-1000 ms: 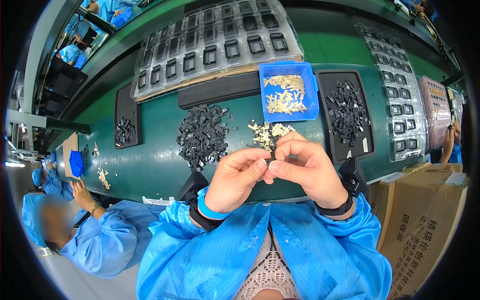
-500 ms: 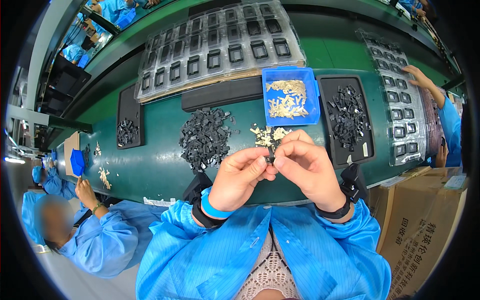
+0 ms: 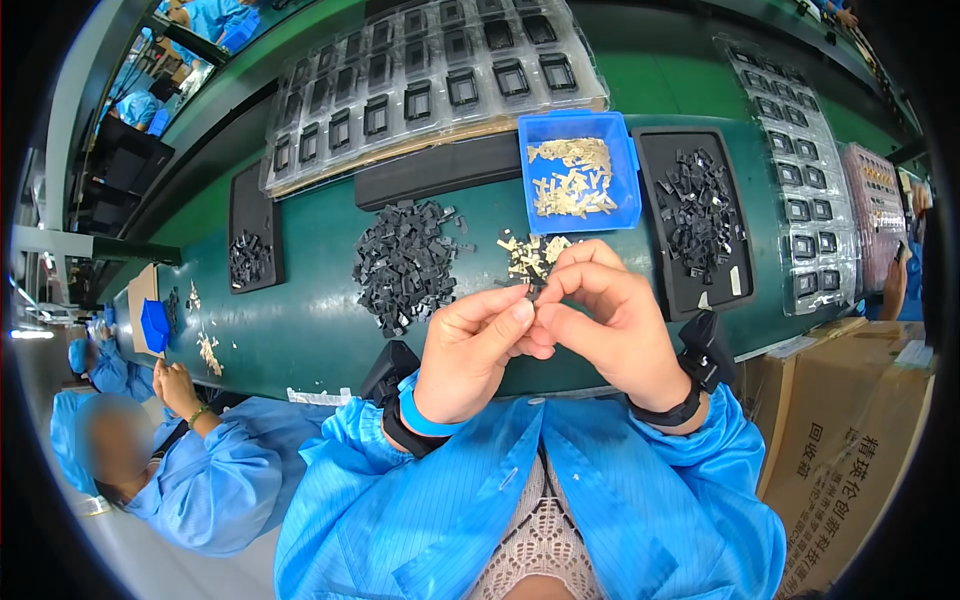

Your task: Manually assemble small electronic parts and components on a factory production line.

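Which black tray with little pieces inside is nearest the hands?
The right black tray, near the right hand; the left black tray is farther off, past the dark pile.

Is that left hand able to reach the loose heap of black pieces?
Probably yes: the heap lies uncovered ahead of the left hand, with nothing between, though that hand seems to pinch a small dark part.

Bare left hand (image 3: pixel 462 345) and right hand (image 3: pixel 615 315) pinch a small black part (image 3: pixel 533 292) above the glossy green counter (image 3: pixel 310 330), near small cream strips (image 3: pixel 525 258).
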The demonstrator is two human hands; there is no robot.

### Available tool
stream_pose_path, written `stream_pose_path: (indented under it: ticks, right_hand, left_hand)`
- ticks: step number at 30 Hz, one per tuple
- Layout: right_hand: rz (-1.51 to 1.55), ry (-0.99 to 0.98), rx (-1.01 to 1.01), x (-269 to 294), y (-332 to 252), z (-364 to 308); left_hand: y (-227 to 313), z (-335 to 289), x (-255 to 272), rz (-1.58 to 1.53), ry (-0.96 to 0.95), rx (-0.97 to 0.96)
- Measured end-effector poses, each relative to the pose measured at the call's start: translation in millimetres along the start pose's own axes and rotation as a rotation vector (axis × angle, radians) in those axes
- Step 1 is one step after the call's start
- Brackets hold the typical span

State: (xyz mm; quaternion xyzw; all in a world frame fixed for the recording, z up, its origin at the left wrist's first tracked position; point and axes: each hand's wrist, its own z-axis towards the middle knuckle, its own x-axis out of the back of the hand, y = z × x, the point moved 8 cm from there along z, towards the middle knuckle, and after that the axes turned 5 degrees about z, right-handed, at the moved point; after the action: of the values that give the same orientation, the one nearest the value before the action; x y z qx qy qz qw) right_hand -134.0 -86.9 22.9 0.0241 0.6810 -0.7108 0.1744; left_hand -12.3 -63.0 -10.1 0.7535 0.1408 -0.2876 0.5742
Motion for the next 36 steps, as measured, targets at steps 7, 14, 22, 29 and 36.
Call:
stream_pose_path:
  ticks: [7, 14, 22, 29, 36]
  right_hand:
    - [0.092, -0.033, -0.179, 4.5, 6.5, 1.7]
    - [0.014, -0.083, -0.225, 7.6, 12.1, 1.3]
    - [-0.076, -0.068, -0.225, 4.4, 16.8, -1.0]
    - [-0.053, 0.015, -0.178, 17.3, 13.7, 2.2]
    - [-0.109, 0.045, -0.194, 35.7, 21.4, -4.4]
  left_hand:
    - [6.9, 1.8, 1.3, 0.208, 0.053, -0.024]
    - [19.2, -0.4, -2.2, 0.435, -0.021, -0.179]
    - [35.1, -7.9, -9.3, 0.777, 0.096, -0.298]
    - [36.4, -7.2, -12.9, 0.830, 0.124, -0.295]
    - [10.6, 10.2, 6.4, 0.804, 0.151, -0.217]
